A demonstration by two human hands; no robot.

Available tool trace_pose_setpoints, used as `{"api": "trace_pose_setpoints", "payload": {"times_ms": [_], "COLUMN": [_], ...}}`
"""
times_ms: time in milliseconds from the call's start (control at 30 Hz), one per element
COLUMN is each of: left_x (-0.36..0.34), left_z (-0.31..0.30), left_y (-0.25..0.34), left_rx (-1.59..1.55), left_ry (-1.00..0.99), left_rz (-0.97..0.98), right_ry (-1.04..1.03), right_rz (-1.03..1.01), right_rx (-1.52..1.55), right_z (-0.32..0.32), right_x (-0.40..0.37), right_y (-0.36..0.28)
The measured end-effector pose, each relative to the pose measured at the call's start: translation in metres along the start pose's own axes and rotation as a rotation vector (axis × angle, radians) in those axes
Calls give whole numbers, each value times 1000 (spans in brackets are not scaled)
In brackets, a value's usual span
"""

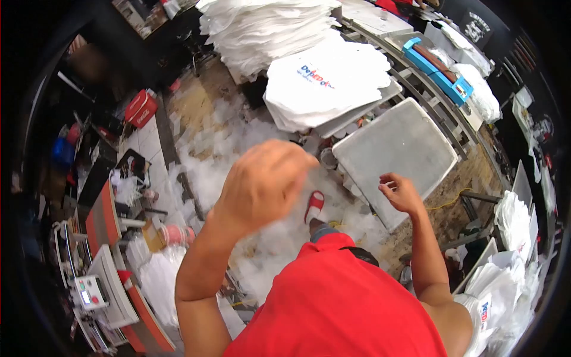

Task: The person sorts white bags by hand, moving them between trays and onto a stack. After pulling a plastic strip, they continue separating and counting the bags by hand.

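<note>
My left hand (264, 184) is raised close to the camera, its fingers curled and blurred; whether it holds something cannot be made out. My right hand (398, 191) hovers over the lower edge of a bare grey square board (395, 149), fingers bent but apart, with nothing between them. Beyond my hands, a stack of white printed bags (333, 98) rests on another board, the top one bearing blue and red lettering. Behind it rises a taller pile of white sheets (262, 30).
At the left stand a red cooler (141, 109) and a machine with a small display (90, 293). A blue device (437, 71) lies on the rail at the upper right. More white bags (493, 291) hang at the lower right. White scraps cover the floor.
</note>
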State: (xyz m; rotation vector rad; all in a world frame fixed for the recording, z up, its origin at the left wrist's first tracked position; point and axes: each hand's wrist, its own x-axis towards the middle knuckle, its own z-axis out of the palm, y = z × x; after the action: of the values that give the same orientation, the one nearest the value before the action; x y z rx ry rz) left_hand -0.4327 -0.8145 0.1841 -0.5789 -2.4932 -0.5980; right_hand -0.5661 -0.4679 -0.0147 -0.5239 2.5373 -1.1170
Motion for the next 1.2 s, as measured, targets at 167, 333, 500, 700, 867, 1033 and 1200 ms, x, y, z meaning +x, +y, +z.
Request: {"api": "trace_pose_setpoints", "payload": {"times_ms": [167, 333, 500, 700, 867, 1033, 1200], "left_x": [47, 67, 98, 139, 143, 151, 150], "left_z": [138, 270, 284, 271, 288, 287, 308], "left_y": [-199, -327, -383, -420, -458, -442, -497], "left_rx": [-43, 223, -150, -493, -733, -717, -1033], "left_ry": [-107, -526, -294, -825, -975, -814, -1035], "left_rz": [-175, -117, -365, -596, -481, -422, -427], "right_ry": [90, 120, 257, 378, 426, 460, 742], "right_rz": [49, 207, 227, 378, 585, 760, 862], "right_rx": [124, 253, 407, 722, 1056, 1246, 1304], "right_z": [46, 66, 55, 67, 108, 151, 178], "right_x": [116, 190, 221, 267, 304, 335, 354], "right_y": [15, -5, -28, -43, -79, -120, -119]}}
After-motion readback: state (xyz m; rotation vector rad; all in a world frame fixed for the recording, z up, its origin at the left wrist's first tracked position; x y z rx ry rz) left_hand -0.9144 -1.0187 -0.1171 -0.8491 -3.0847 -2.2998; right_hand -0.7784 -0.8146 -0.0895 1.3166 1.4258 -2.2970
